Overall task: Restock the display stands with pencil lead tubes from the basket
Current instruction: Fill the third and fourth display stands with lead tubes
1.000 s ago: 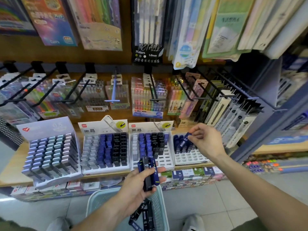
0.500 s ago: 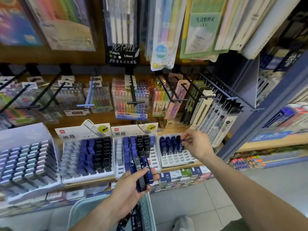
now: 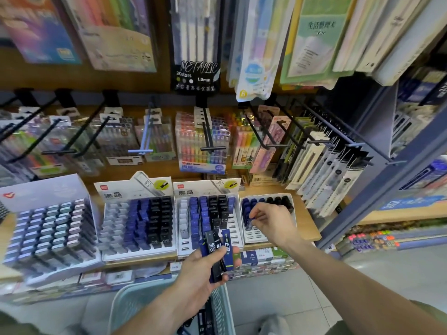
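Restocking lead tubes at display stand (image 3: 267,228)
Left hand (image 3: 200,274) grips tube bundle (image 3: 217,252); right hand (image 3: 271,221) fingers curled over stand, tube there hidden; basket (image 3: 125,303) cut off

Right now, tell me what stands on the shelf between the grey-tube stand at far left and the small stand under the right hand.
In the head view, two white lead stands, part-filled with blue and black tubes.

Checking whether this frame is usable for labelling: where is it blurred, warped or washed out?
Head view: wide-angle bending leans the right shelf post; edges and the hanging packs up top are soft, the print on the tubes in the left hand is readable; the right hand is slightly smeared; light is even, with no harsh glare.
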Motion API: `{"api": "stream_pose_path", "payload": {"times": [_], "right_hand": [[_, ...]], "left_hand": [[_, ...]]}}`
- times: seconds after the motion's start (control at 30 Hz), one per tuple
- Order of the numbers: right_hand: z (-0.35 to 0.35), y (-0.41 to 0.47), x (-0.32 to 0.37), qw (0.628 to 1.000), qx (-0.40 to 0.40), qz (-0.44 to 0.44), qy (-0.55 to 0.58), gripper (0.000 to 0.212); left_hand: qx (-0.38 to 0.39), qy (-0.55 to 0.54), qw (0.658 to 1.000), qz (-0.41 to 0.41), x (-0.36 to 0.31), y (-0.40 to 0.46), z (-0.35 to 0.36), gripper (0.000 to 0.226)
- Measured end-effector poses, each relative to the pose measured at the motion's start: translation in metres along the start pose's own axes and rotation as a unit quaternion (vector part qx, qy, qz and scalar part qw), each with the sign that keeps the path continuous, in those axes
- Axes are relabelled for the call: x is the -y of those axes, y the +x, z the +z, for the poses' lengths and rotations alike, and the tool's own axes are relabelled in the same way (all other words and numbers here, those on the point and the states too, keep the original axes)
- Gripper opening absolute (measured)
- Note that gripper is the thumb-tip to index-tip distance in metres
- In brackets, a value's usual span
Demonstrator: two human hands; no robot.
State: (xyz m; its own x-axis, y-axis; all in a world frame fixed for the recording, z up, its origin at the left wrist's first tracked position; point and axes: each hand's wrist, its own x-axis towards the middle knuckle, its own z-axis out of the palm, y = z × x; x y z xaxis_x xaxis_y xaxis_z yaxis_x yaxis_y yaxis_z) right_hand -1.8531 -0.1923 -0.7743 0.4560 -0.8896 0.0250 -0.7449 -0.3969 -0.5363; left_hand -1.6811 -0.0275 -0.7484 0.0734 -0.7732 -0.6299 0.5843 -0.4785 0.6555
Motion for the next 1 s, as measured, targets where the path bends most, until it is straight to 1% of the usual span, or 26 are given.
{"api": "stream_pose_path", "payload": {"times": [0.07,0.23,0.4,0.47,0.53,0.57,0.6,0.63,0.67,0.7,0.73,0.77,0.8,0.83,0.93,1.0], "right_hand": [[0.004,-0.001,-0.001,1.0,0.005,-0.005,-0.012,0.017],[0.009,-0.001,-0.003,0.999,-0.03,0.006,-0.026,0.017],[0.012,-0.005,-0.001,0.998,-0.005,0.005,-0.061,0.027],[0.01,-0.008,0.005,0.996,-0.019,0.01,-0.081,0.03],[0.004,-0.011,0.017,0.994,-0.057,0.011,-0.088,0.03],[-0.001,-0.011,0.027,0.995,-0.074,0.012,-0.067,0.026],[-0.006,-0.013,0.039,0.997,-0.074,0.022,-0.014,0.019],[-0.011,-0.014,0.051,0.996,-0.049,0.042,0.067,0.011],[-0.016,-0.017,0.064,0.985,0.004,0.065,0.158,0.008],[-0.019,-0.021,0.074,0.967,0.068,0.086,0.231,0.01],[-0.02,-0.024,0.081,0.951,0.121,0.098,0.267,0.016],[-0.02,-0.027,0.085,0.944,0.153,0.098,0.276,0.02],[-0.019,-0.029,0.087,0.942,0.163,0.096,0.276,0.023],[-0.019,-0.03,0.089,0.941,0.16,0.099,0.28,0.023],[-0.028,-0.027,0.089,0.925,0.123,0.109,0.342,0.024],[-0.038,-0.027,0.088,0.921,0.085,0.089,0.369,0.023]], "left_hand": [[-0.008,-0.005,1.0,-0.004,0.001,0.002,-0.002,0.037],[-0.016,-0.015,1.0,-0.005,0.003,0.004,-0.005,0.047],[-0.002,-0.01,1.0,0.002,0.0,-0.004,-0.003,0.037],[0.001,-0.011,1.0,0.005,-0.002,-0.007,-0.003,0.034],[0.007,-0.01,1.0,0.014,-0.003,-0.009,-0.004,0.035],[0.01,-0.008,1.0,0.017,-0.003,-0.009,-0.005,0.036],[0.008,-0.007,1.0,0.017,-0.004,-0.009,-0.006,0.039],[0.002,-0.006,1.0,0.018,-0.003,-0.008,-0.007,0.043],[-0.002,-0.005,1.0,0.017,-0.004,-0.009,-0.007,0.046],[-0.003,-0.003,1.0,0.016,-0.003,-0.008,-0.008,0.047],[-0.004,-0.002,1.0,0.016,-0.003,-0.008,-0.008,0.046],[-0.003,0.0,1.0,0.017,-0.002,-0.008,-0.009,0.045],[-0.003,-0.001,1.0,0.016,-0.002,-0.01,-0.009,0.044],[-0.004,-0.002,1.0,0.016,-0.002,-0.01,-0.009,0.044],[-0.001,-0.013,1.0,0.008,-0.006,-0.013,-0.007,0.036],[-0.011,-0.025,1.0,0.006,-0.007,-0.012,-0.008,0.036]]}}
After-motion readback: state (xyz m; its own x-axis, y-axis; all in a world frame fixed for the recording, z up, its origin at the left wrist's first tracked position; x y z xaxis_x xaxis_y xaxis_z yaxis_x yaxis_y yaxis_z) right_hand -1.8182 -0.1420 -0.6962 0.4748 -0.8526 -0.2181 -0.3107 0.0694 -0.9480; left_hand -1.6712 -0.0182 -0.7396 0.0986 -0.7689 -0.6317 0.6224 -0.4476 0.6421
